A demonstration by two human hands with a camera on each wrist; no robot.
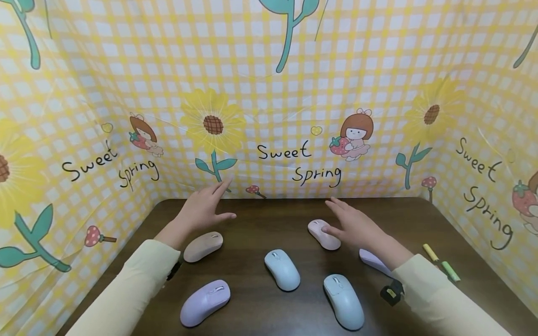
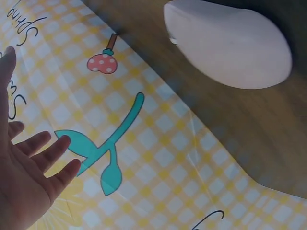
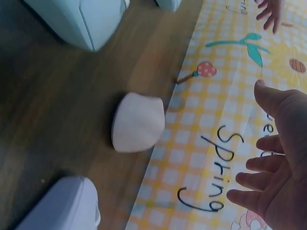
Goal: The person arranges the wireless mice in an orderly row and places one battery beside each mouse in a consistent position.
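Observation:
My left hand point(image 1: 201, 207) hovers over the back left of the table with its fingers extended and nothing in it. Just below it in the head view lies a beige computer mouse point(image 1: 203, 247), which looks pale in the left wrist view point(image 2: 230, 45). My right hand point(image 1: 355, 224), fingers spread and holding nothing, is raised above the back right. Its thumb overlaps a pale pink mouse point(image 1: 322, 233) in the head view, while the right wrist view has that mouse point(image 3: 138, 123) apart from the hand. Under the right forearm a lilac mouse point(image 1: 374, 262) is partly hidden.
A light blue mouse point(image 1: 282, 270) sits mid-table, another light blue one point(image 1: 343, 302) front right, and a purple mouse point(image 1: 206, 303) front left. Yellow point(image 1: 430, 252) and green point(image 1: 451, 271) small sticks lie far right. Checked cloth point(image 1: 273, 107) walls the brown table point(image 1: 252, 214) on three sides.

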